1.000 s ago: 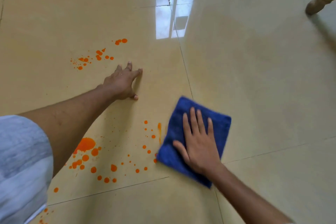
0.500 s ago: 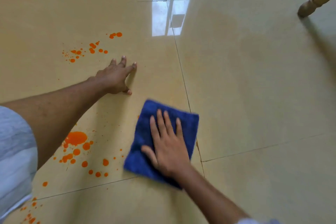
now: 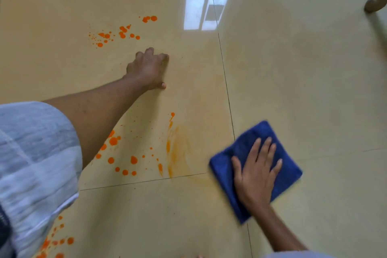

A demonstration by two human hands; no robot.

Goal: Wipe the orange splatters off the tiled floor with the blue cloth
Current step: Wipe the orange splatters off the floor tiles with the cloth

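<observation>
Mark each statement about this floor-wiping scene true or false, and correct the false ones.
1. The right hand lies flat on the blue cloth. True.
2. The left hand holds a second cloth. False: it holds nothing and is braced on the tiled floor.
3. Orange drops lie beyond the left hand. True.
4. The floor left of the cloth is spotless. False: a smeared orange streak and round drops remain there.
5. The cloth lies under the left forearm. False: it lies to the right, across a tile joint.
</observation>
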